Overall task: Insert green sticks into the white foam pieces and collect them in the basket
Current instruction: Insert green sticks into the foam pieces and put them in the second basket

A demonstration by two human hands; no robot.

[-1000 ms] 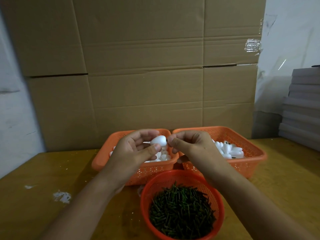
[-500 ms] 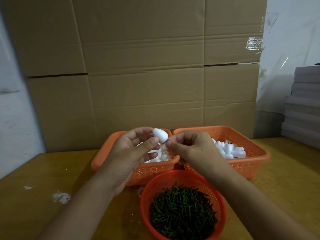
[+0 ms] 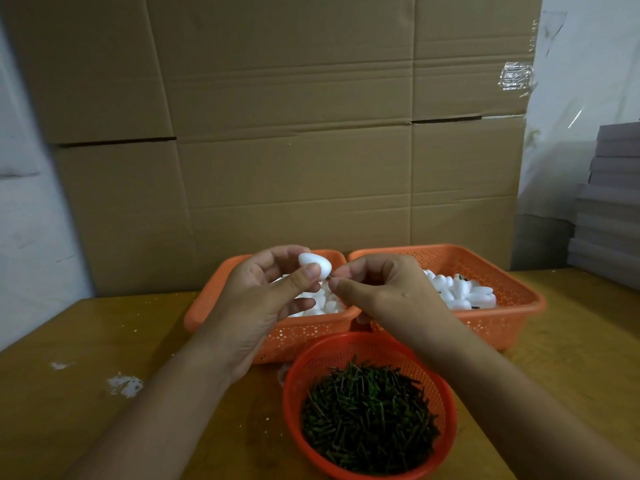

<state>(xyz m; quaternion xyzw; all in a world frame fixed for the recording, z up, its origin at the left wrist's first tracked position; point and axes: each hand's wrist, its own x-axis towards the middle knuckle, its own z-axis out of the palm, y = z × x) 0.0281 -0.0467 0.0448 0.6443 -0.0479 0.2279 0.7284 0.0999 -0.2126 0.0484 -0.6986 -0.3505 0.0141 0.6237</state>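
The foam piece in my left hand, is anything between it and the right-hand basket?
Only your right hand, pinching a stick at the foam piece, sits on the way to the right basket. Nothing else visible blocks it.

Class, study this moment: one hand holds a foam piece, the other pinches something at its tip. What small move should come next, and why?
Probably push the green stick deeper: the right hand pinches it at the narrow end of the foam piece held by the left hand, and its tip shows.

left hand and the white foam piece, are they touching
Touching. The head view shows the left hand pinching the egg-shaped white foam piece, thumb pressed on its front and fingers curled behind it, with no gap visible.
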